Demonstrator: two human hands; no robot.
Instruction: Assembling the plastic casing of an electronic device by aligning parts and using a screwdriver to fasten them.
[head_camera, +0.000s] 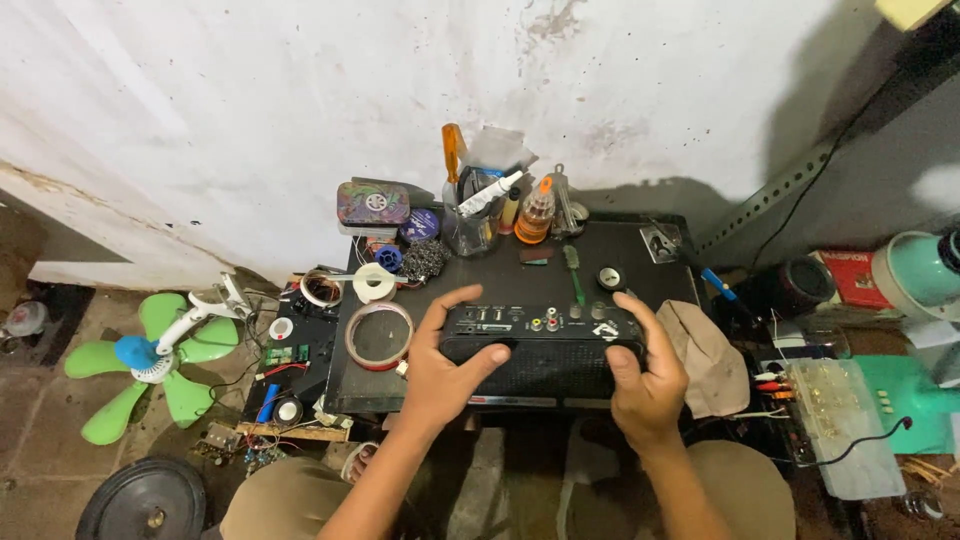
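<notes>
**Both hands on the black audio box**

We see the black table (640, 245) carrying a black audio box (540, 352) at its near edge. It looks rigid and fairly heavy, best gripped at both ends. Our left hand (445, 370) and right hand (645, 385) have their fingers clamped around those ends. Beyond the box's left end lies a patterned tin (373, 204); straight beyond it, an orange-capped bottle (536, 215).

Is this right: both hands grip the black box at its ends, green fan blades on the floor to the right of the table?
Not quite. The head view shows the green fan blades left of the table. Both hands, left and right, do grip the black box.
</notes>
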